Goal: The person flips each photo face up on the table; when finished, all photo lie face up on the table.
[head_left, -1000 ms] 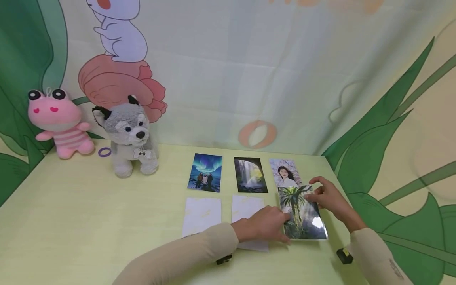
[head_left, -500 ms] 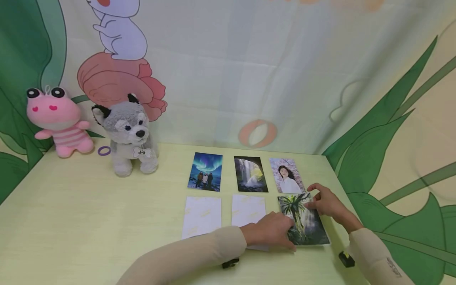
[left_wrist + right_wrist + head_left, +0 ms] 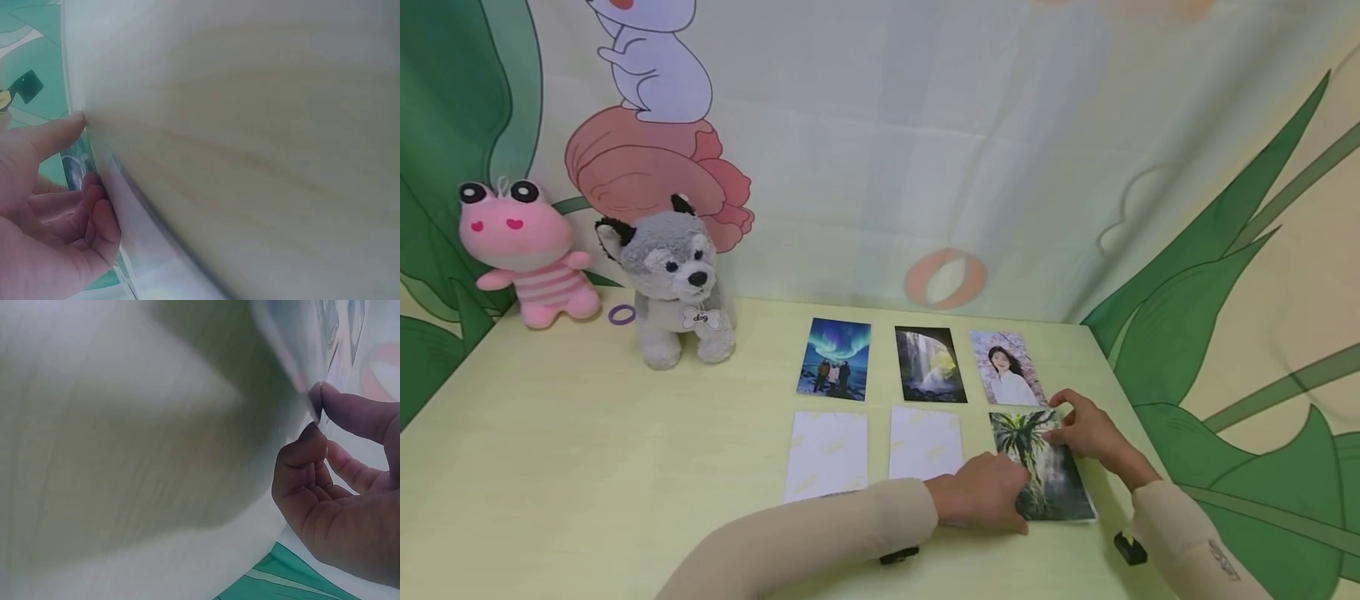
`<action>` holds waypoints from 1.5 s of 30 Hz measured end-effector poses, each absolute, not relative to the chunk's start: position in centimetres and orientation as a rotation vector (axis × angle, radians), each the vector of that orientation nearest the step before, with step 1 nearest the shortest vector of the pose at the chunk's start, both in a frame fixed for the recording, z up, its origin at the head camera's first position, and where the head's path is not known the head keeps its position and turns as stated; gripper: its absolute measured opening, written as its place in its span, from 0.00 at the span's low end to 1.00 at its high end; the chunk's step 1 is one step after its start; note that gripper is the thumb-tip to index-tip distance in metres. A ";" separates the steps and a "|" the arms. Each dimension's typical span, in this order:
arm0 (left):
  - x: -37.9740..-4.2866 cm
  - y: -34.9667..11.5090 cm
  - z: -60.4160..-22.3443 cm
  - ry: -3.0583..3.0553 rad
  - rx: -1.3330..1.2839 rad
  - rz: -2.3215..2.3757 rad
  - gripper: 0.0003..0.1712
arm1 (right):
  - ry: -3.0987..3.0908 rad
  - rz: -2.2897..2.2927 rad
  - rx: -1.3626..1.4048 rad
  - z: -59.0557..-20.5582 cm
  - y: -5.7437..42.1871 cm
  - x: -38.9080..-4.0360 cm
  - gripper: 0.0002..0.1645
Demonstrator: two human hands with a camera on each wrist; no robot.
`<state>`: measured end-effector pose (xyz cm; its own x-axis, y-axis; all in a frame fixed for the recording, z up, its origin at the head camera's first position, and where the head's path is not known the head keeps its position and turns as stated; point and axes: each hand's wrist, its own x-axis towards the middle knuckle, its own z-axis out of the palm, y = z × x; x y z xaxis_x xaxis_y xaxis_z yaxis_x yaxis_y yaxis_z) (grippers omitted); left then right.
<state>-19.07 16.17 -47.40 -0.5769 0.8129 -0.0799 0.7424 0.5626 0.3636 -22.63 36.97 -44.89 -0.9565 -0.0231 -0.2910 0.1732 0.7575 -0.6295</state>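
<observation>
A glossy photo of a hanging green plant lies low over the table at the right, below the portrait photo. My left hand holds its left edge, covering part of the picture. In the left wrist view, the thumb and curled fingers meet at that edge. My right hand pinches the upper right edge between thumb and forefinger, as the right wrist view shows. Left of the photo, a white sheet with faint yellow marks is partly hidden by my left hand and sleeve.
Another marked white sheet lies further left. An aurora photo and a waterfall photo lie behind the sheets. A plush husky, purple ring and pink plush frog are at the back left. A curtain hangs behind.
The plant photo has come down toward the front edge in both hands, uncovering the bottom of the portrait photo. My left hand has shifted slightly right and down.
</observation>
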 end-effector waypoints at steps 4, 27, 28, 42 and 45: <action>-19.0 16.7 -47.4 2.595 1.376 0.362 0.18 | 2.693 -0.956 0.113 -45.0 37.0 -22.9 0.29; -19.1 16.9 -46.8 2.486 1.354 0.452 0.13 | 2.759 -0.775 0.087 -45.4 37.7 -23.6 0.28; -19.1 16.9 -46.8 2.483 1.351 0.452 0.14 | 2.767 -0.751 0.095 -45.5 37.7 -23.6 0.29; -21.3 15.5 -45.9 2.318 1.407 0.521 0.26 | 2.871 -0.719 0.007 -44.8 36.0 -22.8 0.41; -22.2 13.9 -45.6 2.270 1.458 0.633 0.27 | 2.890 -0.757 -0.048 -44.2 35.5 -23.0 0.40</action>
